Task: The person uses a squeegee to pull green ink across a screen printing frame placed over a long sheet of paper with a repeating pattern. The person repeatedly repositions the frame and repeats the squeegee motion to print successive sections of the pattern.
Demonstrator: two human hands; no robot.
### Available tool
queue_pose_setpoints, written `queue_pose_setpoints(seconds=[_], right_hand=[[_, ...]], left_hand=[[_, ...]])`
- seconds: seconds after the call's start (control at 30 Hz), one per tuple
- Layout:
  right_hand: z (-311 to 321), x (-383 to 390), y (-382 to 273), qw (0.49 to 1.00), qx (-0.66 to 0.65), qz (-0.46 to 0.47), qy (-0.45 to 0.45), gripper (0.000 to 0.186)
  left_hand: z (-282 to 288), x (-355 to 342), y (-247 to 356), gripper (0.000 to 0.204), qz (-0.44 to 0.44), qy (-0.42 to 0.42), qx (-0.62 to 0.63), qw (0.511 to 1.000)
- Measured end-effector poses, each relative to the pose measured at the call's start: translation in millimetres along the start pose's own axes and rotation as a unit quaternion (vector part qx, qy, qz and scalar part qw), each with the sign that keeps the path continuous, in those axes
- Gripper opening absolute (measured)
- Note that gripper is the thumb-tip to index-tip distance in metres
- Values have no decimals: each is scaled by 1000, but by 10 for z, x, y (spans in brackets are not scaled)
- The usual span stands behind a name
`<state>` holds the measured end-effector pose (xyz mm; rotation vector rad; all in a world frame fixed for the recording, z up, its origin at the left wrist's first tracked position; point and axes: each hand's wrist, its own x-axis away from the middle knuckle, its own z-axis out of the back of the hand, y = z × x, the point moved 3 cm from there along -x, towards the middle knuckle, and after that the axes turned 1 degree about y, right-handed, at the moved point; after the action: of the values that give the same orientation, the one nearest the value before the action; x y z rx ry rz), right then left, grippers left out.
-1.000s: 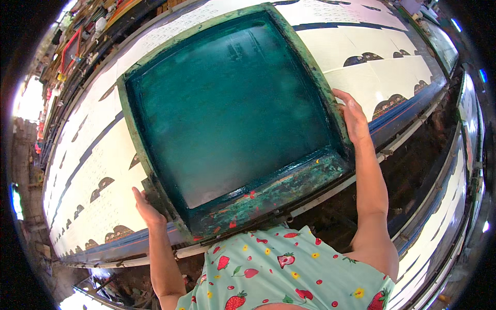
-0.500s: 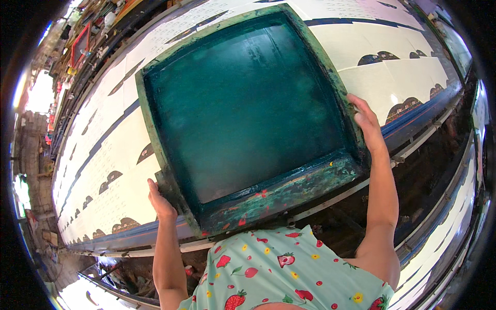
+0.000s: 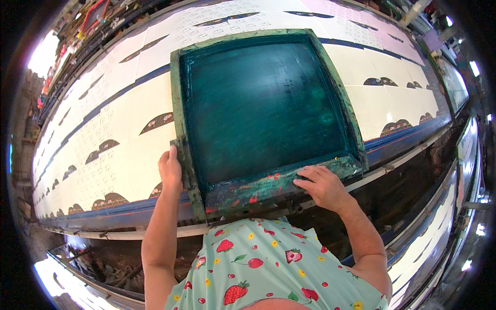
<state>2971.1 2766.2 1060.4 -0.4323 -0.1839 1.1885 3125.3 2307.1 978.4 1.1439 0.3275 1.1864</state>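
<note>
A large screen printing frame [image 3: 268,108] with dark green mesh and paint-stained rails lies over the printed sheets in the middle. My left hand [image 3: 170,168] is closed on its left rail, with part of the fingers hidden at the rail. On the near rail, right of centre, rests my right hand [image 3: 323,187], its fingers apart and grasping nothing. Red, green and yellow paint smears mark this near rail. What lies directly beneath the frame is hidden.
A long table with a blue front edge [image 3: 132,214] carries pale sheets [image 3: 132,150] with dark arched prints on both sides of the frame. A metal rail [image 3: 124,235] runs along its near side. Another sheet-covered table [image 3: 429,248] stands at lower right. Clutter lines the far left.
The frame has turned slightly and sits squarer to the table. My right hand has moved from its right rail to the near rail; my left hand stays at the left rail.
</note>
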Motion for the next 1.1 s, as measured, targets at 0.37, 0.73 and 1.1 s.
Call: queue_pose_setpoints(seconds=[0.37, 0.73, 1.1], right_hand=[[-43, -751, -229, 993, 23, -77, -85, 37], [-324, -373, -569, 992, 84, -89, -17, 51], [-526, -1399, 234, 981, 153, 23, 117, 52]], left_hand=[[-37, -835, 394, 45, -266, 30, -277, 923], [-199, -684, 493, 39, -257, 99, -359, 892], [-234, -723, 424, 41, -265, 126, -358, 886]])
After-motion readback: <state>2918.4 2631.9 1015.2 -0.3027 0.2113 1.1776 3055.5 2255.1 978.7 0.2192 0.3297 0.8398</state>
